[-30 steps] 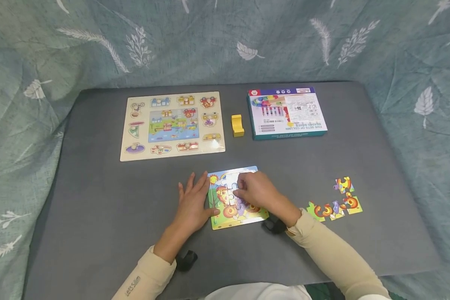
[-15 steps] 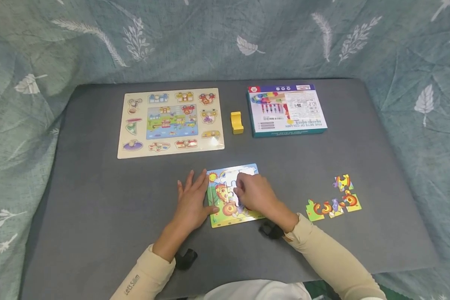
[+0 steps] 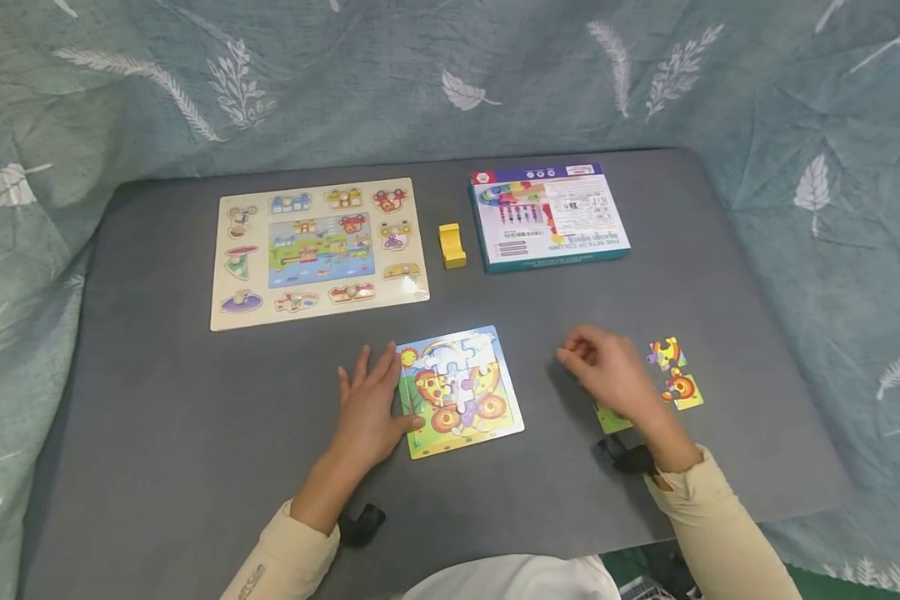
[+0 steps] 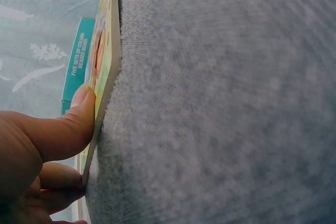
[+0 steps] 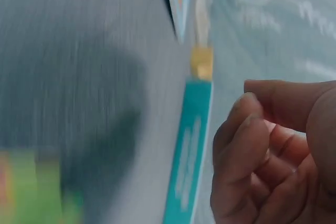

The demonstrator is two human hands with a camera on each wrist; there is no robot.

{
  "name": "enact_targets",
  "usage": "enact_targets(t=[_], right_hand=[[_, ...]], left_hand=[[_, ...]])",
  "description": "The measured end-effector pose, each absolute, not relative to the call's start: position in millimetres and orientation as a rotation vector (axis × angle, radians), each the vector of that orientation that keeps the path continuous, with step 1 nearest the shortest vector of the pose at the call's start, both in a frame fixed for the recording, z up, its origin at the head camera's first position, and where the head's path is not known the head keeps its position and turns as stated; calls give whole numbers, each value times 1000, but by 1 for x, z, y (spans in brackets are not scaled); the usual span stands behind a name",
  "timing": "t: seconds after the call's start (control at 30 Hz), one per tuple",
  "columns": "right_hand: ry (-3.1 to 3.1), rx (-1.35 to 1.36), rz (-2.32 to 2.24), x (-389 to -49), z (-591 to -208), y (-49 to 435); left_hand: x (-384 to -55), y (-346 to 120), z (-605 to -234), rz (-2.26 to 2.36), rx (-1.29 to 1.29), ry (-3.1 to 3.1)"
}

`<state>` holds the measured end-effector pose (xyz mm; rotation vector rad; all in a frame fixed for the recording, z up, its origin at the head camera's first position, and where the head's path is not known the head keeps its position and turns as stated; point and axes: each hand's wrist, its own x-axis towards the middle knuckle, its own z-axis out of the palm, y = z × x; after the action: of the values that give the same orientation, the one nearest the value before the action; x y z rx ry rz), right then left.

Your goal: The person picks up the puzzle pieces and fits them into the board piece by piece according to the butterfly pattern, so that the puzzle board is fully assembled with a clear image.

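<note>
We find one change in the past half second: the right hand point(image 3: 607, 367) has left the puzzle board point(image 3: 465, 438) and now hangs above the grey table point(image 3: 270, 467), between the board and the loose pieces. Its fingers are loosely bent, and we note nothing held between thumb and fingertips.

The left hand point(image 3: 371, 421) is as before, at the board's left edge, fingers spread beside it and thumb resting on its face. The two hands stand well apart. The board lies flat in front of the person.

Of the loose pieces, we record an upper piece point(image 3: 669, 353), an orange-ringed piece point(image 3: 682, 389) just below it, and a green piece point(image 3: 613, 419) partly covered by the right hand; anything else beneath that hand we cannot confirm.

We judge that the work at the board is paused and unfinished. Glare on its upper part prevents us from certifying which places are filled.
</note>
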<state>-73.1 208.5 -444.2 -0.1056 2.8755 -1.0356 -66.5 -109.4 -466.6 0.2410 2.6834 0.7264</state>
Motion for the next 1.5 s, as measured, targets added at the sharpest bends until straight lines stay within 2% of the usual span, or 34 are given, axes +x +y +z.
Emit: enact_targets(t=[0.3, 0.47, 0.8, 1.03, 1.33, 1.5], right_hand=[[2897, 330, -621, -68, -437, 282], [2846, 466, -531, -67, -446, 294], [2825, 574, -510, -72, -446, 303], [2936, 437, -731, -79, -441, 275], [2641, -82, -1235, -89, -447, 189], [2530, -194, -1208, -93, -456, 150]], left_hand=[[-67, -109, -468, 741, 243, 2676], [-66, -112, -469, 744, 234, 2682], [-69, -106, -469, 746, 257, 2684], [-67, -107, -467, 736, 230, 2691], [-65, -110, -466, 750, 231, 2693], [-65, -109, -467, 761, 217, 2705]])
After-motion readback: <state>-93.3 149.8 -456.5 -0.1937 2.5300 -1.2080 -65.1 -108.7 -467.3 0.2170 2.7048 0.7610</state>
